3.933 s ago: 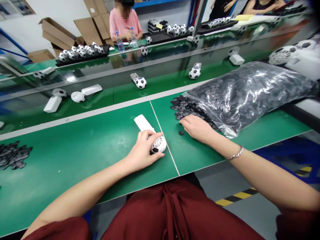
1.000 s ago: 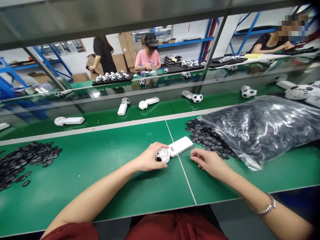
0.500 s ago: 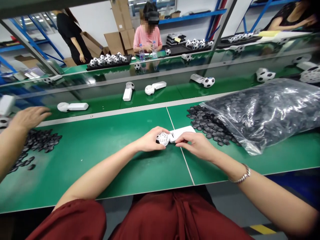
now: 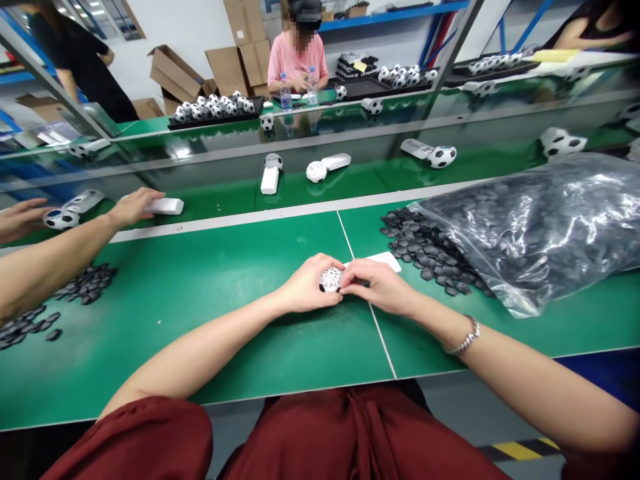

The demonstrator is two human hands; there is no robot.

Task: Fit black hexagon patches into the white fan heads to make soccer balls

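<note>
A white hand-held device with a ball-shaped, honeycomb-patterned head [image 4: 331, 279] lies on the green bench [image 4: 200, 280]; its flat white handle [image 4: 387, 260] points right. My left hand [image 4: 306, 285] curls round the ball head from the left. My right hand [image 4: 381, 285] has its fingers pinched against the head's right side; whether a small black piece is between them is hidden. A heap of black hexagonal pieces [image 4: 425, 250] spills from a clear plastic bag [image 4: 540, 220] just right of my hands.
A neighbour's hand [image 4: 133, 205] at the left rests on a white device [image 4: 167, 206] by the conveyor; their other hand [image 4: 20, 219] is near a soccer-ball device [image 4: 60, 218]. More black pieces [image 4: 75, 287] lie left. Devices [image 4: 320, 170] ride the belt; other people work beyond.
My right hand has closed in onto the ball head. The neighbour's arm has reached further right to a white device on the belt. The view has tilted down slightly.
</note>
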